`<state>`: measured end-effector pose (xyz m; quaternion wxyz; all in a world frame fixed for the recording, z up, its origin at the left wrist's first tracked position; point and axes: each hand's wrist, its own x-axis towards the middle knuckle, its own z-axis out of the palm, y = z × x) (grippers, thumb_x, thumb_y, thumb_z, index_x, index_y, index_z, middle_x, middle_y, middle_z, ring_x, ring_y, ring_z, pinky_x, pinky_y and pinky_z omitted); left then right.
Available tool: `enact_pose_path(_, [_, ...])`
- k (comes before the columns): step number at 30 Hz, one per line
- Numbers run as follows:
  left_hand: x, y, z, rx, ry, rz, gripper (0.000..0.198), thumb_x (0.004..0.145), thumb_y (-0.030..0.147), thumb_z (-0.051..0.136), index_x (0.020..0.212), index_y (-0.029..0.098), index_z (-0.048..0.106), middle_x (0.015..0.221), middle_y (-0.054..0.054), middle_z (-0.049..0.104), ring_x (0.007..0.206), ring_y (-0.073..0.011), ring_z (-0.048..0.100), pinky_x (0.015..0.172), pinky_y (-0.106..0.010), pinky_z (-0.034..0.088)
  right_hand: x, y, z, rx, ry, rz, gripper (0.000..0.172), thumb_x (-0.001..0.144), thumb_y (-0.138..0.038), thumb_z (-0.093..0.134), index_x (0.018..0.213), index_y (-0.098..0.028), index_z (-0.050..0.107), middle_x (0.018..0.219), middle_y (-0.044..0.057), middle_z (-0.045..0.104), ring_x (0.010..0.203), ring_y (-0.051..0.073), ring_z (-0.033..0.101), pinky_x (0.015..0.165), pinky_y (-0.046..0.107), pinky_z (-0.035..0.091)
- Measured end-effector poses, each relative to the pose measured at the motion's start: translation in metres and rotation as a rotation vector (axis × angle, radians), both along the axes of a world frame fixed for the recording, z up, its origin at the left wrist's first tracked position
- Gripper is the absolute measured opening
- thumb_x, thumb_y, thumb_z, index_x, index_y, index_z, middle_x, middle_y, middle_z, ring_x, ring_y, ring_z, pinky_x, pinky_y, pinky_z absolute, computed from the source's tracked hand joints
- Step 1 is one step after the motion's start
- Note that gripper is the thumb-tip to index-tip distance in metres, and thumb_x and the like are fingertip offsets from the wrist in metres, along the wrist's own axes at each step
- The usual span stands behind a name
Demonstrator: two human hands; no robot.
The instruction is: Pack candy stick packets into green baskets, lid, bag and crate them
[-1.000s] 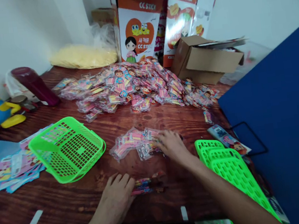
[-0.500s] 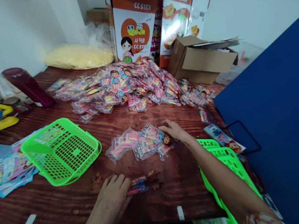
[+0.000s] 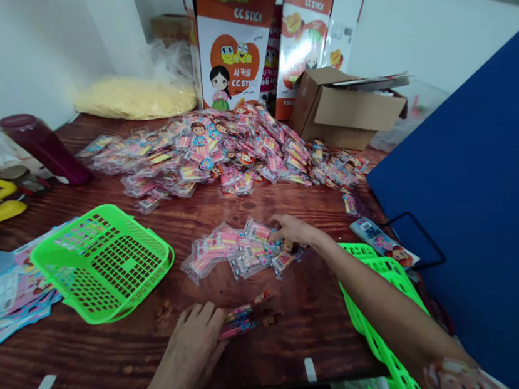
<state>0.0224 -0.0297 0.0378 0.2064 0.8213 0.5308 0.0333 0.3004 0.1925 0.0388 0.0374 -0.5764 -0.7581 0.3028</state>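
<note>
My left hand (image 3: 194,338) is closed around a small stack of clear-wrapped snack packets (image 3: 240,323) just above the near part of the table. Their printed character ends stick out to the right. My right hand (image 3: 292,229) reaches over a loose group of similar packets (image 3: 218,247) lying flat in the middle. Its thumb and index finger are apart, with the fingertips at the upper right packets of this group. Pink and yellow sticks show through the wrappers. The other right fingers are partly hidden.
A large heap of packets (image 3: 235,147) lies at the back. On the left stand a green basket (image 3: 166,259) and printed cards (image 3: 12,300). More green baskets (image 3: 383,318) sit under my right forearm. A cardboard box (image 3: 353,113) and a blue panel (image 3: 486,192) bound the right.
My right hand has shifted slightly left over the loose packets, and its fingers have spread a little. My left hand keeps its stack in place. The whole view has moved slightly.
</note>
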Motion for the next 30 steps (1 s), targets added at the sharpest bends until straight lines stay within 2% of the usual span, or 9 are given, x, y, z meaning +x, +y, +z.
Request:
enact_pose_path(3, [0.001, 0.000, 0.004, -0.024, 0.002, 0.001, 0.014, 0.095, 0.026, 0.045, 0.100, 0.023, 0.058, 0.100, -0.005, 0.059, 0.095, -0.0240, 0.052, 0.087, -0.040, 0.038, -0.016, -0.003, 0.002, 0.001, -0.065, 0.042, 0.032, 0.062, -0.032, 0.080, 0.085, -0.019, 0.062, 0.095, 0.005, 0.065, 0.090, 0.021, 0.059, 0.075, 0.028, 0.041])
enact_pose_path(6, [0.001, 0.000, 0.005, -0.034, -0.006, -0.002, 0.014, 0.095, 0.026, 0.045, 0.100, 0.023, 0.057, 0.100, -0.004, 0.058, 0.096, -0.0242, 0.051, 0.087, -0.040, 0.038, -0.021, -0.004, 0.002, 0.011, -0.088, 0.057, 0.027, 0.064, -0.030, 0.077, 0.082, -0.019, 0.061, 0.096, 0.004, 0.065, 0.092, 0.022, 0.058, 0.080, 0.030, 0.039])
enact_pose_path(9, [0.001, -0.001, 0.004, -0.046, 0.009, -0.004, 0.016, 0.096, 0.029, 0.044, 0.101, 0.023, 0.057, 0.100, -0.005, 0.058, 0.096, -0.0245, 0.051, 0.087, -0.041, 0.038, -0.010, -0.003, 0.004, 0.027, -0.070, 0.023, 0.023, 0.072, -0.025, 0.069, 0.093, -0.020, 0.059, 0.090, 0.003, 0.067, 0.087, 0.021, 0.059, 0.080, 0.030, 0.039])
enact_pose_path(12, [0.001, -0.001, 0.003, -0.047, 0.033, -0.006, 0.017, 0.096, 0.028, 0.043, 0.105, 0.022, 0.057, 0.102, -0.005, 0.059, 0.097, -0.0248, 0.051, 0.089, -0.042, 0.038, 0.007, 0.000, 0.011, 0.057, -0.008, -0.013, 0.027, 0.078, -0.019, 0.058, 0.105, -0.018, 0.055, 0.098, 0.003, 0.067, 0.088, 0.018, 0.058, 0.077, 0.027, 0.041])
enact_pose_path(14, [0.001, 0.000, 0.005, -0.054, 0.042, -0.013, 0.019, 0.095, 0.027, 0.045, 0.109, 0.023, 0.056, 0.104, -0.005, 0.059, 0.099, -0.0248, 0.051, 0.090, -0.042, 0.038, 0.012, 0.000, 0.015, 0.035, 0.064, 0.042, 0.027, 0.080, -0.020, 0.055, 0.107, -0.016, 0.055, 0.101, 0.003, 0.066, 0.090, 0.017, 0.058, 0.076, 0.025, 0.043])
enact_pose_path(17, [0.002, 0.002, 0.009, -0.067, 0.051, -0.015, 0.019, 0.095, 0.027, 0.045, 0.110, 0.023, 0.056, 0.105, -0.005, 0.059, 0.100, -0.0243, 0.051, 0.090, -0.042, 0.039, 0.003, -0.010, 0.016, -0.063, 0.151, 0.227, 0.026, 0.077, -0.023, 0.062, 0.102, -0.016, 0.059, 0.098, 0.002, 0.066, 0.089, 0.018, 0.059, 0.075, 0.025, 0.044])
enact_pose_path(19, [0.003, 0.003, 0.010, -0.071, 0.057, -0.013, 0.018, 0.096, 0.027, 0.044, 0.107, 0.022, 0.057, 0.104, -0.006, 0.059, 0.099, -0.0241, 0.052, 0.090, -0.041, 0.039, -0.009, -0.021, 0.012, -0.055, 0.079, 0.335, 0.031, 0.074, -0.020, 0.066, 0.104, -0.017, 0.061, 0.103, 0.004, 0.065, 0.093, 0.020, 0.058, 0.079, 0.027, 0.043])
enact_pose_path(24, [0.003, 0.002, 0.008, -0.063, 0.076, -0.006, 0.017, 0.096, 0.028, 0.045, 0.105, 0.021, 0.058, 0.103, -0.006, 0.060, 0.099, -0.0250, 0.052, 0.090, -0.043, 0.040, -0.027, -0.044, 0.006, 0.186, -0.241, 0.443, 0.036, 0.081, -0.022, 0.066, 0.116, -0.020, 0.058, 0.117, 0.010, 0.056, 0.108, 0.025, 0.052, 0.088, 0.034, 0.039])
enact_pose_path(30, [0.001, -0.001, 0.006, -0.042, 0.051, -0.024, 0.016, 0.096, 0.029, 0.044, 0.104, 0.022, 0.056, 0.103, -0.005, 0.058, 0.099, -0.0245, 0.052, 0.090, -0.042, 0.039, -0.030, -0.045, 0.017, 0.090, -0.311, 0.398, 0.044, 0.081, -0.028, 0.070, 0.121, -0.019, 0.054, 0.120, 0.012, 0.057, 0.113, 0.028, 0.051, 0.092, 0.040, 0.036])
